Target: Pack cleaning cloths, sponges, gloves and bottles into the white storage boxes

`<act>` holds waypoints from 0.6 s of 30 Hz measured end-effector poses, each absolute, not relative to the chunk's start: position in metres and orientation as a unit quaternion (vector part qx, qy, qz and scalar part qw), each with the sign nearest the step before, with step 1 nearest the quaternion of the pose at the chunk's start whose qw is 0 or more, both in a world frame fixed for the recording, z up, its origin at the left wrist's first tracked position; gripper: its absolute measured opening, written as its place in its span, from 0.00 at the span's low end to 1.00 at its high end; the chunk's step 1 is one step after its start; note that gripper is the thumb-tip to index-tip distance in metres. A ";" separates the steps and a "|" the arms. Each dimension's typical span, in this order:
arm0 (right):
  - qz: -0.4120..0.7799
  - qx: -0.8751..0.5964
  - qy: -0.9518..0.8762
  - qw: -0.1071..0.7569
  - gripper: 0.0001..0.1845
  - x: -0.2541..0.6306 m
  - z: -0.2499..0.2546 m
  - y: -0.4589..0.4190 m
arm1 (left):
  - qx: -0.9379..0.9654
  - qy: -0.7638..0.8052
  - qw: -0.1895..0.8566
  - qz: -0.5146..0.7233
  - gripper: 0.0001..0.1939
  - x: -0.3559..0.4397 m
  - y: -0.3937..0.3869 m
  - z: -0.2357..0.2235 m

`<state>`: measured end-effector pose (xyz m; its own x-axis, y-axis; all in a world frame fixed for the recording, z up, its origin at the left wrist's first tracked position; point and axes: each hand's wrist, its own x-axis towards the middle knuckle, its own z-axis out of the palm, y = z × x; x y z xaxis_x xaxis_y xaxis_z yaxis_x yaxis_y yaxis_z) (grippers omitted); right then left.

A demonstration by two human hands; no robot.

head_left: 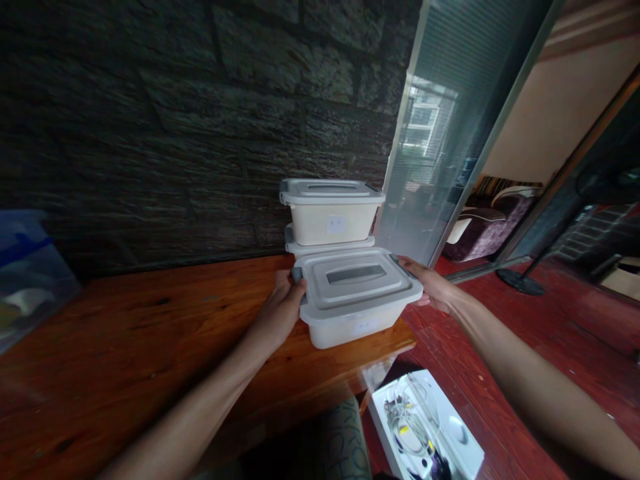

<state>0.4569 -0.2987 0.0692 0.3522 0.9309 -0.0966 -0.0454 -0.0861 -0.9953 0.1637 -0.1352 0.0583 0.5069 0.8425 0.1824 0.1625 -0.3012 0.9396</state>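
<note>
Between my hands is a white plastic storage box [360,323] with a light grey lid and a darker grey handle strip on top. My left hand [287,303] grips its left end by the grey latch, thumb on the rim. At the right end, my right hand [425,283] holds the box, with its fingers partly hidden under the lid's edge. The box is slightly tilted, and I cannot tell if its bottom touches the table. Just behind it, a similar lidded box [313,227] with a small white label sits stacked on another grey-lidded box [333,249].
The wooden table [150,327] meets a dark stone wall [175,133]. A clear bluish bin [35,273] stands at the far left. Below the table's right edge, a white open box [385,427] holds tangled cables. A glass door [435,133] and fan base [520,281] are to the right.
</note>
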 end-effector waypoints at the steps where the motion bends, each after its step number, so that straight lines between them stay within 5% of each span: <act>1: 0.433 -0.600 -0.369 0.562 0.25 0.458 0.069 -0.299 | 0.723 0.348 0.482 0.352 0.24 0.164 -0.135 0.058; 18: 0.367 -0.650 -0.364 0.557 0.25 0.448 0.067 -0.298 | 0.782 0.321 0.421 0.329 0.21 0.156 -0.144 0.068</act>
<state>0.4483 -0.2977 0.0666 0.4659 0.8820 -0.0709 0.0654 -0.1142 -0.9913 0.1557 -0.1440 0.0685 0.5784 0.7784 0.2441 0.2242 -0.4394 0.8699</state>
